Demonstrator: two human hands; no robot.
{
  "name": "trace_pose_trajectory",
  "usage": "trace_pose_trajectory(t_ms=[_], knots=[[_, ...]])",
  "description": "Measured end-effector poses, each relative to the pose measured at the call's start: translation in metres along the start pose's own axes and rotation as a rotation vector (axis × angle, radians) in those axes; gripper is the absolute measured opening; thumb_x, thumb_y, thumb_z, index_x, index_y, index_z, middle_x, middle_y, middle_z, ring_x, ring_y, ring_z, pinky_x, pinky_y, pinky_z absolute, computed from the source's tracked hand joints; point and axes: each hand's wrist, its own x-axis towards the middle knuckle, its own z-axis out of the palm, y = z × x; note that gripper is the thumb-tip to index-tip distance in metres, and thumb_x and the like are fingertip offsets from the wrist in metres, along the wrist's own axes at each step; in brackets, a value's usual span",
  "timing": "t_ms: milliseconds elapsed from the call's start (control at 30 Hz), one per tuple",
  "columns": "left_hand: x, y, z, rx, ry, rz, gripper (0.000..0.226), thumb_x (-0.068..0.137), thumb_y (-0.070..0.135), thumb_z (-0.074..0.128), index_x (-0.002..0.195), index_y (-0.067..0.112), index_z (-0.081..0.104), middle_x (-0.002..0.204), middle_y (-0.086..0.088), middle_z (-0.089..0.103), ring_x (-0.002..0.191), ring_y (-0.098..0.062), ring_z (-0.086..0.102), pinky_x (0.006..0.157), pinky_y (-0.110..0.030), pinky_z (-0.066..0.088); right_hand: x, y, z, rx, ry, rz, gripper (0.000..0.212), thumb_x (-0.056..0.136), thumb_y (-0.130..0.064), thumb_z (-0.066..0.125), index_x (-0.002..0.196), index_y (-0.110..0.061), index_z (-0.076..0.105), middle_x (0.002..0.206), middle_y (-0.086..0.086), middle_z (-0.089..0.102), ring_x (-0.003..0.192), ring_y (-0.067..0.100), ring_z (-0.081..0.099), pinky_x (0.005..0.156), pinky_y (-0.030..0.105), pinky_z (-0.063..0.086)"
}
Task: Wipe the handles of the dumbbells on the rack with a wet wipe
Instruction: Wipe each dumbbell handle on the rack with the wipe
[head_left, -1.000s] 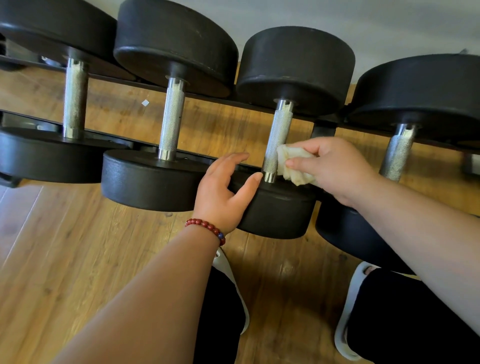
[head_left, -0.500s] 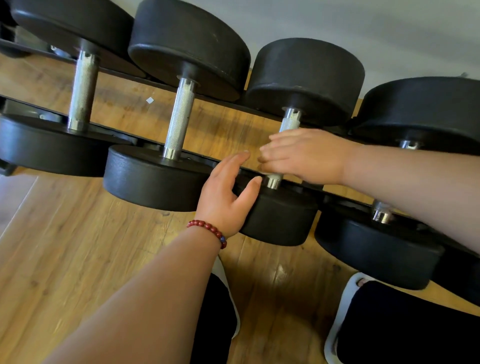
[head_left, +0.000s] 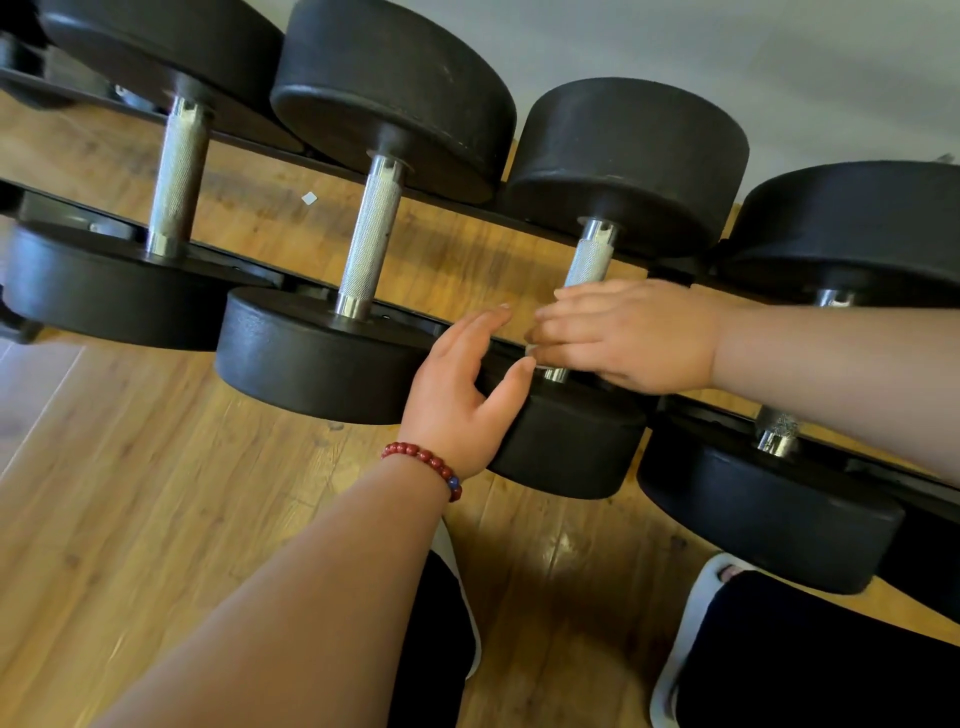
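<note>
Around the third handle the right hand has wrapped

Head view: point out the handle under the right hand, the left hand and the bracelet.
handle (head_left: 589, 262), head view, bare knurled stretch near its far end
left hand (head_left: 457, 400), head view, back of the hand
bracelet (head_left: 423, 460), head view, red beads on the wrist
</note>
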Motion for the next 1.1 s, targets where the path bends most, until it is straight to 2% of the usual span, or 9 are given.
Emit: trace_pose_trajectory(t_ms=[133,233,367,600,667,733,833,967,1100], knots=[[-0.002,0.002,0.001,0.008,0.013,-0.019,0.05,0.096,0.039,0.049,0.143,0.025,0.041,0.147,0.009,0.04,0.136,-0.003,0.032,0.112,-0.026,0.029,-0.005,0.009,0.002,-0.046,0.064,0.119,0.043,0.095,-0.02,0.036,0.128,-0.008,0.061,0.133,0.011,0.059,0.127,0.029,0.052,0.113,0.039,0.024],[-0.016,0.002,0.007,0.049,0.056,-0.039,0.054,0.098,0.046,0.039,0.146,0.023,0.037,0.15,0.009,0.036,0.133,0.006,0.023,0.11,-0.018,0.02,-0.009,-0.007,0.012,-0.052,0.107,0.217,0.043,0.099,-0.024,0.038,0.136,-0.01,0.054,0.142,0.01,0.051,0.135,0.028,0.043,0.116,0.037,0.018],[-0.027,-0.003,0.013,0.053,0.082,-0.053,0.07,0.089,0.059,0.026,0.149,0.023,0.03,0.153,0.012,0.029,0.13,0.013,0.013,0.109,-0.016,0.012,-0.005,-0.01,0.01,-0.013,0.113,0.232,0.041,0.095,-0.017,0.049,0.134,-0.011,0.055,0.14,0.01,0.053,0.133,0.03,0.045,0.111,0.043,0.029],[-0.021,0.001,0.009,0.048,0.046,-0.068,0.057,0.097,0.049,0.035,0.146,0.021,0.036,0.151,0.008,0.035,0.134,0.003,0.024,0.106,-0.016,0.018,-0.006,-0.004,-0.004,0.121,0.081,0.159,0.044,0.091,-0.019,0.038,0.126,-0.01,0.063,0.131,0.009,0.06,0.125,0.03,0.054,0.105,0.048,0.04],[-0.012,0.007,0.004,0.013,0.063,-0.124,0.049,0.099,0.044,0.039,0.143,0.023,0.041,0.146,0.007,0.043,0.126,0.001,0.036,0.099,-0.013,0.027,-0.007,-0.013,-0.001,0.214,0.158,0.275,0.042,0.092,-0.019,0.04,0.126,-0.011,0.063,0.13,0.006,0.062,0.125,0.027,0.054,0.104,0.045,0.042],[-0.004,0.013,0.0,0.006,0.086,-0.168,0.048,0.097,0.046,0.042,0.141,0.026,0.045,0.14,0.008,0.048,0.112,0.003,0.042,0.089,-0.015,0.033,-0.005,-0.025,-0.004,0.42,0.318,0.498,0.035,0.095,-0.019,0.045,0.125,-0.015,0.064,0.124,-0.001,0.064,0.121,0.019,0.055,0.106,0.027,0.038],[0.003,0.015,-0.007,-0.037,0.102,-0.187,0.055,0.094,0.052,0.046,0.143,0.027,0.042,0.142,0.009,0.049,0.119,0.001,0.045,0.096,-0.023,0.038,0.005,-0.047,-0.015,0.788,0.581,0.893,0.027,0.098,-0.018,0.052,0.119,-0.029,0.066,0.112,-0.023,0.059,0.106,-0.003,0.052,0.093,0.003,0.033],[0.007,0.024,-0.017,-0.136,0.041,-0.12,0.062,0.091,0.047,0.055,0.147,0.029,0.035,0.145,0.011,0.045,0.132,-0.002,0.04,0.107,-0.023,0.035,0.02,-0.067,-0.023,1.162,0.767,1.147,0.015,0.094,-0.026,0.06,0.101,-0.036,0.068,0.101,-0.017,0.066,0.098,0.0,0.06,0.086,0.023,0.049],[0.011,0.037,-0.018,-0.262,0.014,-0.065,0.038,0.09,0.032,0.063,0.128,0.027,0.058,0.115,0.014,0.065,0.103,0.006,0.059,0.089,-0.008,0.046,0.03,-0.079,-0.023,1.254,0.842,1.25,0.008,0.092,-0.027,0.062,0.091,-0.034,0.062,0.093,-0.011,0.069,0.089,0.003,0.064,0.079,0.025,0.052]])
